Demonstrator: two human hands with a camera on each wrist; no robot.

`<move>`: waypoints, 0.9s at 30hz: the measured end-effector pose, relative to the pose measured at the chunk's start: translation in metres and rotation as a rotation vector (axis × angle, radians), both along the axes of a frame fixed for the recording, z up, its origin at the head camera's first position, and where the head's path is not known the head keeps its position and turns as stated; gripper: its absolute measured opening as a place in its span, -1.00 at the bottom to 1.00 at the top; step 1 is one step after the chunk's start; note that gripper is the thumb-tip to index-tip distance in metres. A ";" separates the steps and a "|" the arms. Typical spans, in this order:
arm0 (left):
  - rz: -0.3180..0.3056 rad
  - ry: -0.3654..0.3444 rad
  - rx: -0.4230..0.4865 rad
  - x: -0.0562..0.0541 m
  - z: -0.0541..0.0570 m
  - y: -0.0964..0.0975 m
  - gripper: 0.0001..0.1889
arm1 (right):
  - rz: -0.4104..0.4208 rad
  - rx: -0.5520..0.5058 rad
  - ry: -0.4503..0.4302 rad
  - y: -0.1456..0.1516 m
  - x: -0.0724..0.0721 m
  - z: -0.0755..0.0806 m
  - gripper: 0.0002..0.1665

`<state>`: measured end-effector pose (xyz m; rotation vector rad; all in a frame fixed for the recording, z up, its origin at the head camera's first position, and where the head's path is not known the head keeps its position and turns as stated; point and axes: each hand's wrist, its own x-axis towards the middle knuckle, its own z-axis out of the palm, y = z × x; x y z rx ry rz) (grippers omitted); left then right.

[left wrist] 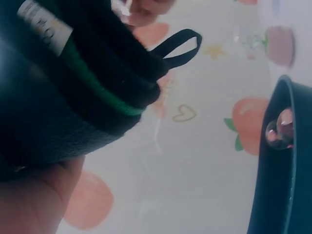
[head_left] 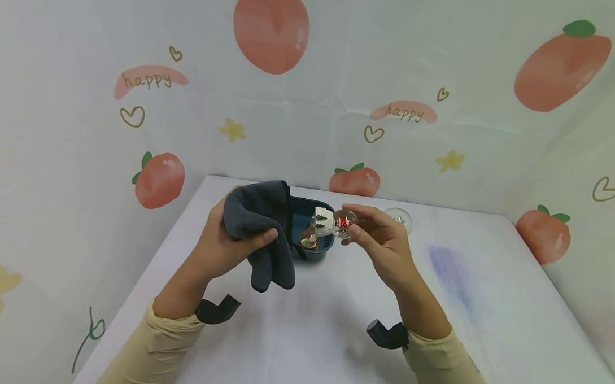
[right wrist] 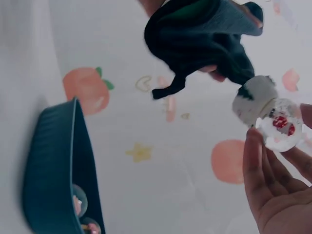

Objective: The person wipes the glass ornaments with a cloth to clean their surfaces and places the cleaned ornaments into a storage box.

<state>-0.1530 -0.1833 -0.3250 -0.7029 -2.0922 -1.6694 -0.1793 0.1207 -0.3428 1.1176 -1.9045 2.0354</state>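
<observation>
My left hand (head_left: 215,251) grips a folded dark grey cloth (head_left: 266,204), with the thumb across its front and the lower ends hanging down. In the left wrist view the cloth (left wrist: 97,92) shows green edging, a white label and a hanging loop. My right hand (head_left: 385,246) pinches a small snow globe (head_left: 323,221) by its clear ball, between thumb and fingers. The globe is tipped on its side, its white base with dark tree shapes pointing toward the cloth. Red shows inside the ball (right wrist: 280,126). In the head view, cloth and globe are apart.
A dark blue bin (head_left: 299,211) stands on the white table behind the hands, partly hidden by the cloth. Small globes (right wrist: 79,201) lie inside it. Another clear globe (head_left: 400,217) is on the table behind my right hand. A fruit-printed sheet (head_left: 310,124) hangs behind.
</observation>
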 end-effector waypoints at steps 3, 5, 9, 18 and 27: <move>-0.011 -0.015 -0.019 0.000 0.002 -0.005 -0.44 | -0.106 0.095 -0.003 -0.007 -0.005 -0.001 -0.55; -0.021 -0.034 -0.029 -0.001 0.003 -0.008 -0.43 | -0.172 0.160 -0.011 -0.013 -0.010 -0.004 -0.54; -0.016 -0.071 -0.066 0.000 0.005 -0.012 -0.44 | -0.266 0.303 -0.025 -0.026 -0.023 -0.012 -0.56; 0.021 -0.088 -0.052 0.002 0.011 -0.028 -0.53 | -0.235 0.430 0.048 -0.057 -0.063 -0.037 -0.57; -0.022 -0.042 -0.029 0.000 0.018 -0.037 -0.46 | -0.195 0.603 -0.031 -0.082 -0.082 -0.055 -0.60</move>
